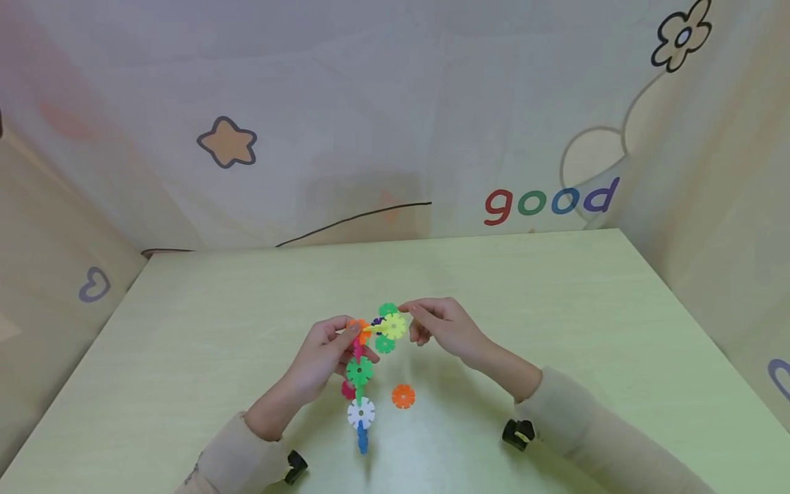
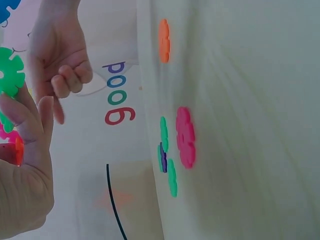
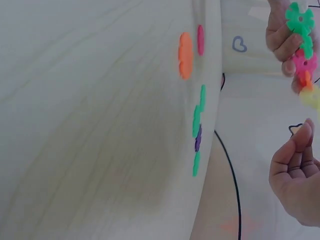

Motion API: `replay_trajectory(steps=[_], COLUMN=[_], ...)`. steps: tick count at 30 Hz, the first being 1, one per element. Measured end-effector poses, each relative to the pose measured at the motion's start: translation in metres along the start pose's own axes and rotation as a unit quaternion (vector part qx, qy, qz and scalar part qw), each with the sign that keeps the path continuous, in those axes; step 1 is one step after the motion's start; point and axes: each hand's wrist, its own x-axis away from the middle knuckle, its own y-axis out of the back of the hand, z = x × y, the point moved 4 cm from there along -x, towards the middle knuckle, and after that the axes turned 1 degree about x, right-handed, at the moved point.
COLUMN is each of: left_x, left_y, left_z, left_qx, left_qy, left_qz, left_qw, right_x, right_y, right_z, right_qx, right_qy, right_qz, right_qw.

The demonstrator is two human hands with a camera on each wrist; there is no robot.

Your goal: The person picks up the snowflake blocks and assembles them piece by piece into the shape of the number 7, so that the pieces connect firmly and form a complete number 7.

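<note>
In the right wrist view, the table (image 3: pixel 90 130) fills the left side. An orange disc (image 3: pixel 185 56) lies on it near a pink disc (image 3: pixel 200 40), and below them in the view comes a row of three green discs (image 3: pixel 196 121) and a purple disc (image 3: pixel 198 138). At the upper right the left hand (image 3: pixel 281 39) grips a chain of discs (image 3: pixel 300 20) (green, pink, orange and yellow among them). The right hand (image 3: pixel 296 172) bends its fingers just beside the yellow end. Behind, the backdrop (image 3: pixel 262 107) bears a heart (image 3: pixel 239 44) and a black line (image 3: pixel 235 185).
</note>
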Motion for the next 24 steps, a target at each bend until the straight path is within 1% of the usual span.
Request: replay_trajectory(steps=[5,7,10,14,17,21,24], left_x=[0.003,0.005,0.007,0.007,0.008,0.01,0.01], left_y=[0.01,0.013,0.018,0.025,0.029,0.033,0.037], left_z=[0.0,0.0,0.0,-0.002,-0.004,-0.005,-0.006], left_qx=[0.007,0.009,0.01,0.001,0.001,-0.001,-0.006], left_qy=[-0.009,-0.009,-0.006,-0.006,-0.01,-0.015,-0.017], left_qz=[0.002,0.004,0.004,0.001,0.001,0.003,0.004], left_qw=[0.9999,0.9999,0.9999,1.0,0.9999,0.9999,0.9998], right_x=[-0.013,-0.02,-0.03,-0.045,-0.056,-0.068,-0.075], right_y=[0.007,0.009,0.011,0.013,0.011,0.009,0.01], right_z=[-0.009,-0.013,-0.019,-0.024,-0.025,-0.028,-0.032], right_qx=[0.04,0.057,0.097,0.164,0.202,0.234,0.253], right_qy=[-0.019,-0.024,-0.023,-0.018,-0.018,-0.019,-0.024], right_qz=[-0.011,-0.009,-0.003,0.006,0.022,0.043,0.051], right_qw=[0.999,0.998,0.995,0.9863,0.979,0.9712,0.9658])
